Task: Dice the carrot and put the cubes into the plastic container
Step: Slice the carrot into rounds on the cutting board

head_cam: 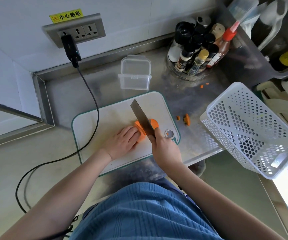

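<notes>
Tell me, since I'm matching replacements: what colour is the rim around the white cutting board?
Teal green, a thin border around the white plastic cutting board, seen in the head view.

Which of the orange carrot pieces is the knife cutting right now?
The big orange carrot chunk on the white cutting board, steadied by the left hand. The other small carrot scraps lie off the board on the steel counter.

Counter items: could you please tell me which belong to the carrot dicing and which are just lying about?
In use: carrot, knife, cutting board, plastic container, left hand, right hand.
Lying about: perforated basket, spice bottles, power cable.
</notes>
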Demonstrator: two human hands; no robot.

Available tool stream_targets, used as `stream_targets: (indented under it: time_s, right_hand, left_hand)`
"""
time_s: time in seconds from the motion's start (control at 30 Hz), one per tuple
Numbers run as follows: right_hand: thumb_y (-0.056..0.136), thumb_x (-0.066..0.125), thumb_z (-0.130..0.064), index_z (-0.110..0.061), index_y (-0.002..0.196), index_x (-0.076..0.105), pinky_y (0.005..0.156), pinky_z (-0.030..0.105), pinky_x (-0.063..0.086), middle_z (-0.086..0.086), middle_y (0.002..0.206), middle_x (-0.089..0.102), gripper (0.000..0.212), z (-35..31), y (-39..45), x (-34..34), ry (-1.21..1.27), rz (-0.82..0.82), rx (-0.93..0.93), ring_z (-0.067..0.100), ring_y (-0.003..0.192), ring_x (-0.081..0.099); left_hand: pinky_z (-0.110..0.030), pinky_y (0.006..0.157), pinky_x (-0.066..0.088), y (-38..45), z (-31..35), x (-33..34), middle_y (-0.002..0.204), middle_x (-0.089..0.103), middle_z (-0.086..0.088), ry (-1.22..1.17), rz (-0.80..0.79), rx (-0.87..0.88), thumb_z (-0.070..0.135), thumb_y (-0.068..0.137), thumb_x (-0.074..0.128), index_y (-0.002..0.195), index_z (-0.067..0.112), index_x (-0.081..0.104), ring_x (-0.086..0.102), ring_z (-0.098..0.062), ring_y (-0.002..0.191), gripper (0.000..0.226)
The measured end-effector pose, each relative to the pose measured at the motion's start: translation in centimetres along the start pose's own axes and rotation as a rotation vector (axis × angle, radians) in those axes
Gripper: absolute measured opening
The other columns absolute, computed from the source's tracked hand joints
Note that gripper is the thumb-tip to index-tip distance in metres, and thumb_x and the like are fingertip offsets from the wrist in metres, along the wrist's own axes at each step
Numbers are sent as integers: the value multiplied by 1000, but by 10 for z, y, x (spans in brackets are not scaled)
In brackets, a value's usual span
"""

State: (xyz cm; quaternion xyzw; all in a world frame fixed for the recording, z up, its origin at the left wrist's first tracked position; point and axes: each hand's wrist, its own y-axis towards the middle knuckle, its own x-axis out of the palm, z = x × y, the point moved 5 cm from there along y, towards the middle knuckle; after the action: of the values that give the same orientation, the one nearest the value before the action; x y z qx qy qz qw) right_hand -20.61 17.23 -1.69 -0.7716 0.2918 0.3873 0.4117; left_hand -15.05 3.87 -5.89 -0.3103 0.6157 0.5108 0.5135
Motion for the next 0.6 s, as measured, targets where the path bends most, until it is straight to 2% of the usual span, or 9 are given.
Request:
stream_targets:
  time_s: [0.03,0.1,0.2,0.33,0.47,0.6]
  right_hand:
    - [103,26,-36,-13,122,35,52,32,35,8,69,50,32,-3,-1,1,-8,-6,-15,31,61,51]
    - [104,25,-36,-12,116,36,52,34,39,13,73,58,28,-9,-4,2,-31,-14,-52,34,64,57]
    - [104,24,-35,-13,114,35,54,37,45,14,78,63,27,-16,-6,4,-62,-19,-89,36,67,61]
    - [105,24,-34,-12,114,35,53,34,40,14,78,64,27,-17,-5,6,-70,-33,-88,32,63,56]
    - [105,23,-33,-10,117,35,54,33,36,12,78,64,28,-17,-5,9,-114,-58,-96,34,69,62]
    - [106,26,-31,-9,123,33,53,32,36,10,79,65,28,-17,-4,14,-195,-54,-105,32,67,62]
  left_hand:
    - [-32,83,43,0,0,0,105,59,-10,7,14,-3,24,100,18,107,9,47,47,-23,100,34]
    - [-32,84,39,-1,0,2,106,51,-9,27,51,8,23,98,25,105,9,47,47,-24,96,27]
    - [-32,83,41,-2,-1,3,105,42,-9,29,90,11,21,93,32,104,8,46,46,-23,93,22]
    - [-32,81,45,-1,-2,3,103,42,-8,4,73,-8,24,98,21,100,9,46,46,-23,92,29]
    - [-34,82,42,-2,-2,3,104,40,-9,-32,91,-3,24,88,39,102,7,44,44,-25,92,23]
    - [-34,82,41,-2,-1,5,103,41,-9,-40,79,-12,25,84,42,104,6,45,44,-26,91,28]
